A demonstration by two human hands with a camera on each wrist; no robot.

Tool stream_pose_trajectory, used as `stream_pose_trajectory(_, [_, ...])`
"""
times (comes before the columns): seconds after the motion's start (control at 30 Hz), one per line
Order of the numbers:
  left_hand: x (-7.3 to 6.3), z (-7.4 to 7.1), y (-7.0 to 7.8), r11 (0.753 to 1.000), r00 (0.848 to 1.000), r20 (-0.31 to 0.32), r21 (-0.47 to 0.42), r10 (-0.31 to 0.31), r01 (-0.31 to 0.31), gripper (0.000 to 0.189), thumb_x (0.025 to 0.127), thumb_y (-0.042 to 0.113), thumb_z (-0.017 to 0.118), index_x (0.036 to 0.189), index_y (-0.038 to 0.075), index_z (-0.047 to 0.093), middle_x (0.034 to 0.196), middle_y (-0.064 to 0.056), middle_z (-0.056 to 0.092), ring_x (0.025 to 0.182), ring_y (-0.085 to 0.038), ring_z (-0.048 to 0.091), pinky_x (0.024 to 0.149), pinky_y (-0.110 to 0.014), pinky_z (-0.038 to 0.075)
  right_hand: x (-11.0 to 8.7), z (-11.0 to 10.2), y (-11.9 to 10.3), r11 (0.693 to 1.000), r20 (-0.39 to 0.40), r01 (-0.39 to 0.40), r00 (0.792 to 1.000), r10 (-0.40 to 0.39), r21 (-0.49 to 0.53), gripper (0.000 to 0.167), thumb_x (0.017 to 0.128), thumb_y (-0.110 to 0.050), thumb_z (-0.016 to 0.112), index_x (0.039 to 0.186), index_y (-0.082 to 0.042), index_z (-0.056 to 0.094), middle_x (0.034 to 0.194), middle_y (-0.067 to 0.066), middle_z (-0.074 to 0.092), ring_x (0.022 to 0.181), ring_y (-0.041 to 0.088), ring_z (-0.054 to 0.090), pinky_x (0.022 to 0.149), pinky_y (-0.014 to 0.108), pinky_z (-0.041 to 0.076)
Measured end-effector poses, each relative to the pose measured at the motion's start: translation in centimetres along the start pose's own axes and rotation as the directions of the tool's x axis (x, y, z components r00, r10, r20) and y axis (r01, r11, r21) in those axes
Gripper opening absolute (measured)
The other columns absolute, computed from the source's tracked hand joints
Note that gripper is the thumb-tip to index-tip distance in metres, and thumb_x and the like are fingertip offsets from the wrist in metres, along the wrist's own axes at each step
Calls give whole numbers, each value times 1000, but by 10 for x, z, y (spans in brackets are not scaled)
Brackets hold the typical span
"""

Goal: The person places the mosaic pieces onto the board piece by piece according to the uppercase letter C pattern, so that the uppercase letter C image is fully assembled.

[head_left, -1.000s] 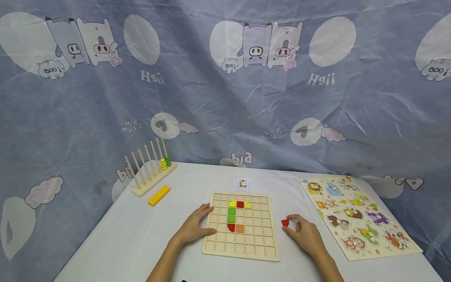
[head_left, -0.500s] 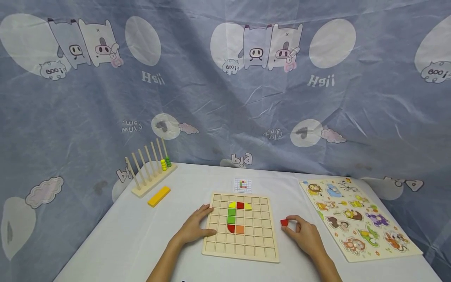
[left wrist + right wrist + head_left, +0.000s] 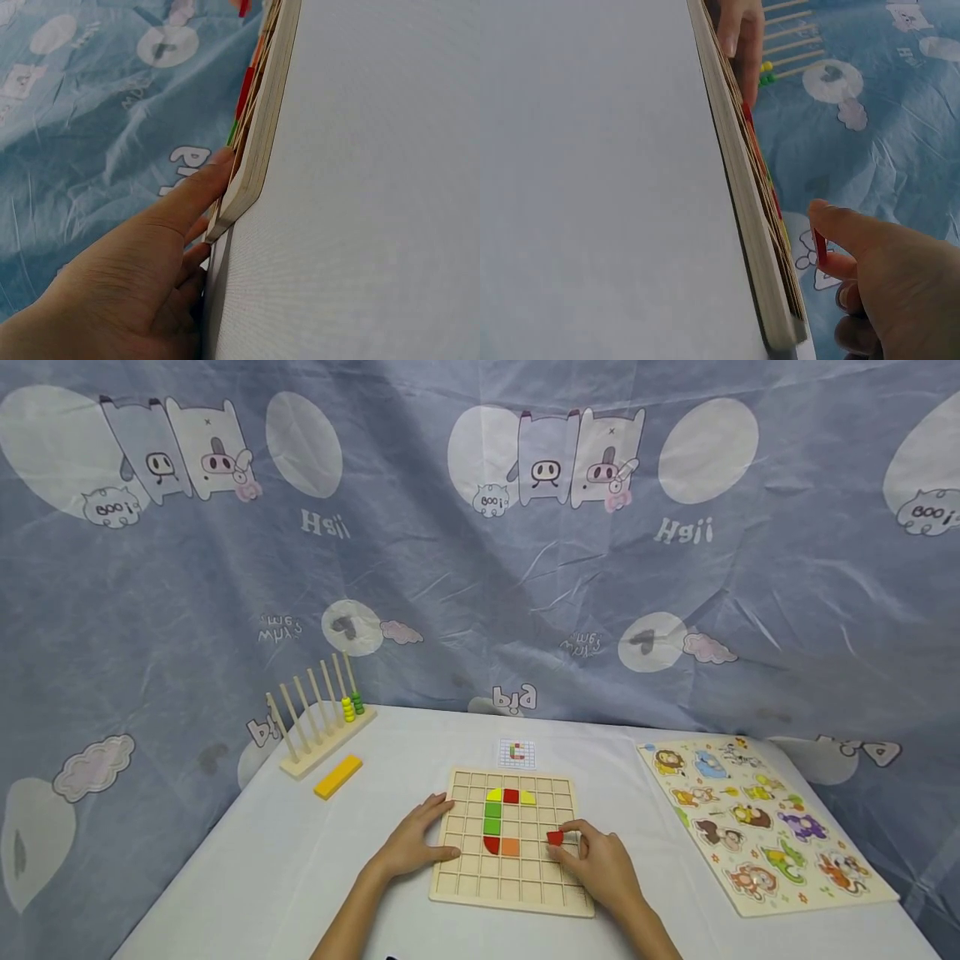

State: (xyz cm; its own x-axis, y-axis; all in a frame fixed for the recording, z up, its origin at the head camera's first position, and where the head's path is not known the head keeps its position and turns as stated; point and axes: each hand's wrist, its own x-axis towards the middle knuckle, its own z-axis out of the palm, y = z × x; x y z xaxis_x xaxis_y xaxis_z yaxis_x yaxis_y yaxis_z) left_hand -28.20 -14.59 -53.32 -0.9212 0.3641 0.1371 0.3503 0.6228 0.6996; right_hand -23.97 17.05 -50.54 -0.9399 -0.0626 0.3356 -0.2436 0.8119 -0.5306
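A square wooden grid board (image 3: 532, 893) lies on the table, with a C-like row of yellow, red, green and orange tiles (image 3: 492, 810) set in its cells. My left hand (image 3: 408, 843) rests on the board's left edge, fingers spread. In the left wrist view its thumb (image 3: 223, 156) lies on the rim. Between thumb and forefinger my right hand (image 3: 603, 864) pinches a small red tile (image 3: 555, 837) with a rounded side, over the right part of the board. The right wrist view shows this red tile (image 3: 820, 246) edge-on, raised above the board's surface.
Behind the board lies a small pattern card (image 3: 517, 753). A peg rack (image 3: 330, 743) with yellow and green beads stands at the back left, a yellow-orange bar (image 3: 338, 777) before it. An animal puzzle board (image 3: 765, 827) lies at right. A patterned cloth (image 3: 480, 568) hangs behind.
My right hand has moved left with the red tile, from the table beside the board to over its right columns. The left hand and the board have stayed in place.
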Motion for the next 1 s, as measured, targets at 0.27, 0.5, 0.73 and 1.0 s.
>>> stream_pose_trajectory(0.27, [1,0,0,1000,1000,5,-8,-9,9,86,71,52,73,140,13,41,148,-6,29,137,-30,18,105,-57,20,-2,17,-21,999,39,-2,999,4,-42,37,71,-45,76,96,-18,67,47,-11,36,46,10,32,51,25,27])
stream_pose_trajectory(0.5, [0,0,-1,1000,1000,4,0,-8,8,86,70,53,73,139,13,41,148,-6,29,137,-30,18,104,-57,21,-2,26,-25,997,21,26,999,-24,-72,39,70,-47,76,94,-17,68,46,-11,36,46,10,32,52,26,27])
stream_pose_trajectory(0.73, [0,0,-1,1000,1000,-1,4,-7,7,86,70,53,73,139,13,41,148,-5,29,137,-30,18,104,-56,21,-3,30,-27,993,-13,37,999,-39,-112,41,68,-49,76,92,-17,67,45,-12,34,47,11,32,51,26,28])
stream_pose_trajectory(1.0, [0,0,1,1000,1000,2,1,-8,8,86,70,52,73,140,13,41,148,-5,29,137,-30,18,104,-57,21,-4,34,-26,990,-53,63,996,-70,-124,41,67,-51,76,89,-18,66,44,-14,33,47,10,31,49,25,27])
